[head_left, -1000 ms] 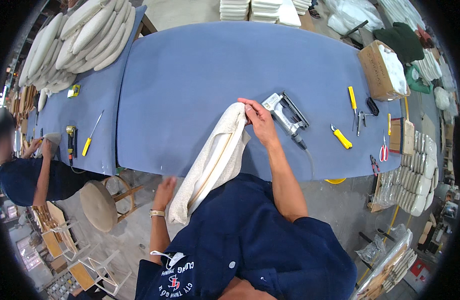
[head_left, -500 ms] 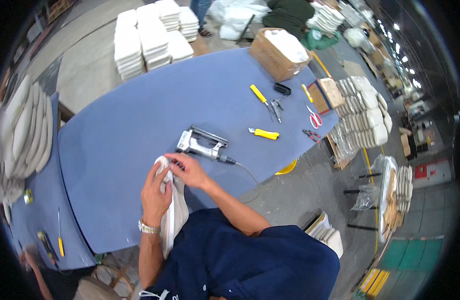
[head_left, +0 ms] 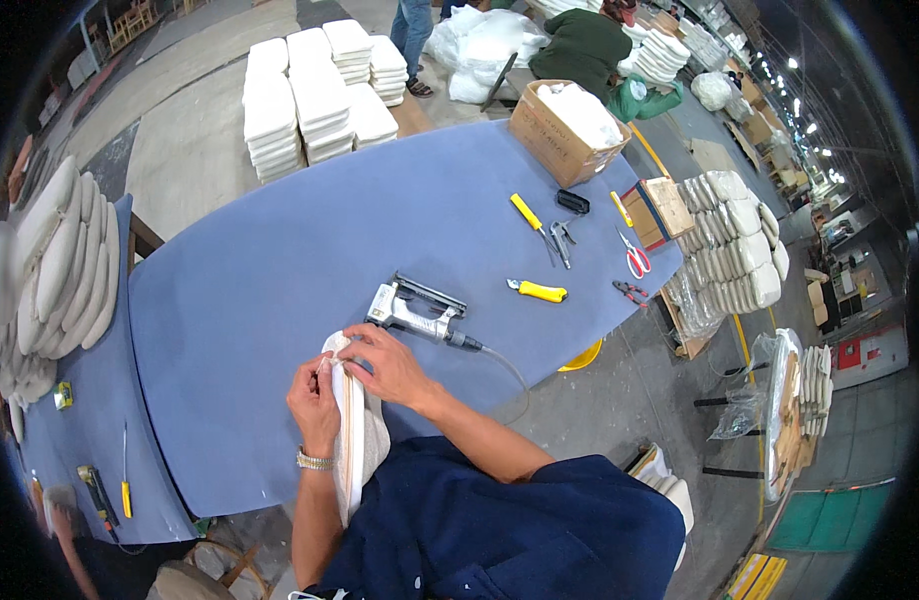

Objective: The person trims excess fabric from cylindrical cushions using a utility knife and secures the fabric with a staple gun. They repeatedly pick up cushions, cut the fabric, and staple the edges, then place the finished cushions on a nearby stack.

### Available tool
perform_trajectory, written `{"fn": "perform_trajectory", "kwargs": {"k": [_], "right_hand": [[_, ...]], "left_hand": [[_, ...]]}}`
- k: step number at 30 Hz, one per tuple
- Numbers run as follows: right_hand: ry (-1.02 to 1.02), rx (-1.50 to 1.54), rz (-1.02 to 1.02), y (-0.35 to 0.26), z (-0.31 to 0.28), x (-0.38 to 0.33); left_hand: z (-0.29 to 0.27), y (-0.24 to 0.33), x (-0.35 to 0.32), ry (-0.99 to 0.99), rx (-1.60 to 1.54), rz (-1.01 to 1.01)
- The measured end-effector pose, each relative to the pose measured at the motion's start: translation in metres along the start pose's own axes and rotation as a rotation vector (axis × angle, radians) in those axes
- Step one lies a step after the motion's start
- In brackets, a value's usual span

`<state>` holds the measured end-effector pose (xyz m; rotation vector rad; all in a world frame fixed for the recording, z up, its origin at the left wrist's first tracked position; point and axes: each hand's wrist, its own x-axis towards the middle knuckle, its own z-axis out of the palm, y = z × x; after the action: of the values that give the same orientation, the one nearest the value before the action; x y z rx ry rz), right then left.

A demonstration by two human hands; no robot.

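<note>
I hold a cream upholstered seat pad (head_left: 358, 440) on edge against the near rim of the blue table (head_left: 280, 260). My left hand (head_left: 315, 400), with a wristwatch, pinches the fabric at the pad's top end. From the other side, my right hand (head_left: 388, 365) grips the same top end, fingers pressed on the fabric. A grey pneumatic staple gun (head_left: 418, 310) with its hose lies on the table just beyond my right hand, not held.
On the table's right lie a yellow-handled knife (head_left: 540, 291), a yellow screwdriver (head_left: 526, 211), pliers (head_left: 562, 243), red-handled scissors (head_left: 635, 257) and a cardboard box (head_left: 562, 130). White cushion stacks (head_left: 315, 90) stand beyond. Pads (head_left: 50, 270) are piled left. A person (head_left: 590, 45) in green crouches behind.
My view has swung right. The pad has come closer and upright between both hands; my left hand rose from below to grip its top end. The staple gun stays on the table.
</note>
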<state>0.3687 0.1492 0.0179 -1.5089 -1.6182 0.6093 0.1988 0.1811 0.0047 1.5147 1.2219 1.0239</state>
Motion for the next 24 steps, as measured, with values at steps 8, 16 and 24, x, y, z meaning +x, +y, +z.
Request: {"fn": "perform_trajectory", "kwargs": {"k": [8,16,24], "right_hand": [[0.078,0.242,0.032,0.014,0.003,-0.008],[0.073,0.366,0.159,0.034,0.010,-0.010],[0.067,0.358,0.148,0.035,0.004,-0.002]], "left_hand": [[0.004,0.000,-0.002,0.002,-0.031,0.022],[0.005,0.005,-0.001,-0.004,0.203,0.246],[0.009,0.015,0.000,-0.045,0.304,0.283]]}}
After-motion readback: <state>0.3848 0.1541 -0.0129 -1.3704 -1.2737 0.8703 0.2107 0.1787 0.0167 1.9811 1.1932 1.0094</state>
